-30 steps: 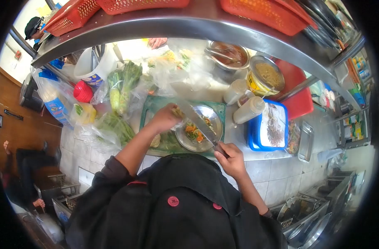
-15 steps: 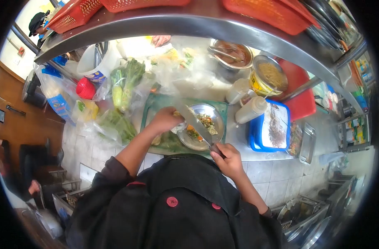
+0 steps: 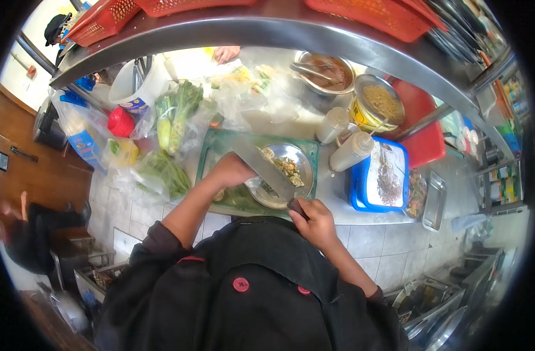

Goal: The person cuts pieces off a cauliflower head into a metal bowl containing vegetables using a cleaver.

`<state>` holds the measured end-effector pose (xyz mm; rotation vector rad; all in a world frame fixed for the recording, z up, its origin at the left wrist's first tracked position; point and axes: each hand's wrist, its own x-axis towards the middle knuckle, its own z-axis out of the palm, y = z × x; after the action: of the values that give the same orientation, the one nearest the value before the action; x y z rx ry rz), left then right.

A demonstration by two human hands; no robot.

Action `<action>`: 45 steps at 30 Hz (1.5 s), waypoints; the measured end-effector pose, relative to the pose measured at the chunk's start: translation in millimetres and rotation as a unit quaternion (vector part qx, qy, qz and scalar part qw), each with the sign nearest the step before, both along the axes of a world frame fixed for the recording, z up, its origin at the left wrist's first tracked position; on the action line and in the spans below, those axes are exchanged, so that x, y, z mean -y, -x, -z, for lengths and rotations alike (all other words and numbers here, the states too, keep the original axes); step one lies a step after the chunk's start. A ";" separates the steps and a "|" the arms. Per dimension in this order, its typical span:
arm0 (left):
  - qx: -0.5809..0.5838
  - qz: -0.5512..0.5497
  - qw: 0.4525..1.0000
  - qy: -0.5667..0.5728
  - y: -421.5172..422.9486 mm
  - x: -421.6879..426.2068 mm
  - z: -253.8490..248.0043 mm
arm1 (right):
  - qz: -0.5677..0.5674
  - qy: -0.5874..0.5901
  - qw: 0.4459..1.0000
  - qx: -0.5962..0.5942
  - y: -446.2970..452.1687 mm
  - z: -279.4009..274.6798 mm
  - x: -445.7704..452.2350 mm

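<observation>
My right hand (image 3: 315,222) is closed round the dark handle of a broad knife (image 3: 266,171). Its blade slants up to the left over a metal plate (image 3: 308,169), which holds chopped vegetables (image 3: 288,167) and pale pieces. My left hand (image 3: 231,169) is beside the blade at the plate's left side; its fingertips are partly hidden behind the blade, so what it holds, if anything, cannot be made out. Under the plate lies a green cutting board (image 3: 212,146).
Leafy greens (image 3: 174,126) in plastic stand left. Squeeze bottles (image 3: 352,152), a blue-rimmed tub (image 3: 380,175) and a yellow can (image 3: 370,114) are right. A metal shelf edge (image 3: 267,35) crosses above. Another person's hand (image 3: 226,54) is at the far side.
The knife and my right hand have shifted left, with the blade now closer to my left hand. Pale pieces have appeared on the plate, over the orange ones.
</observation>
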<state>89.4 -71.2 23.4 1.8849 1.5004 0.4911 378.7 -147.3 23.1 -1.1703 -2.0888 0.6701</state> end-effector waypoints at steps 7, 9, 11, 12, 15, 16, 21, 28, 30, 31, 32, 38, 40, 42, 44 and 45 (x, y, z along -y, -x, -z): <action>-0.079 -0.023 0.997 -0.007 -13.6 7.6 -21.1 | -0.002 -0.004 0.999 -0.037 1.1 4.1 -0.5; -0.082 -0.039 0.996 -0.021 -16.1 10.3 -25.1 | -0.012 -0.009 0.999 -0.032 -0.6 0.5 -1.4; -0.105 -0.065 0.992 0.008 -20.5 10.7 -26.2 | -0.019 -0.014 0.999 -0.026 -4.4 0.7 -1.9; -0.128 -0.090 0.987 0.035 -23.1 11.3 -27.3 | -0.020 0.010 1.000 -0.020 -7.1 2.6 -2.6; -0.122 -0.121 0.984 0.043 -27.6 16.5 -33.0 | -0.029 0.027 0.999 -0.013 -10.5 3.3 -5.6; -0.122 -0.124 0.984 0.042 -29.1 17.9 -34.6 | -0.032 0.023 0.999 -0.011 -11.5 3.3 -6.0; -0.147 -0.134 0.979 0.047 -42.4 27.6 -50.6 | -0.025 0.024 0.999 -0.022 -5.8 13.2 -8.0; -0.178 -0.128 0.968 0.123 -48.2 37.9 -40.4 | 0.010 0.136 0.980 -0.145 2.0 43.7 -23.7; -0.130 -0.170 0.974 0.078 -29.5 44.0 -20.4 | 0.056 0.259 0.950 -0.167 -8.4 30.8 -22.3; -0.128 -0.172 0.974 0.079 -20.9 47.0 -13.0 | 0.099 0.373 0.905 -0.179 -16.2 25.6 -23.0; -0.079 -0.189 0.977 0.054 -11.7 48.2 -7.0 | 0.099 0.337 0.917 -0.190 -25.7 37.5 -22.0; 0.041 -0.273 0.961 -0.018 61.4 28.8 36.9 | 0.153 0.046 0.987 -0.031 -59.1 56.6 -7.7; 0.141 -0.258 0.949 0.114 92.7 10.9 62.6 | 0.172 0.015 0.985 -0.001 -57.1 60.4 -3.3; 0.176 -0.269 0.939 0.119 118.5 -5.2 115.3 | 0.191 -0.037 0.980 0.031 -56.1 72.4 -3.4; 0.211 -0.279 0.928 0.127 123.3 -5.7 110.5 | 0.206 -0.031 0.977 0.050 -54.4 83.6 -3.7; 0.123 -0.287 0.946 0.086 111.4 4.2 73.5 | 0.221 -0.019 0.973 0.069 -52.6 85.9 -4.3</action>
<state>-22.0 -75.4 -50.1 1.1828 1.8406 0.7938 431.3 -143.0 -62.8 -1.6291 -1.8424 0.3457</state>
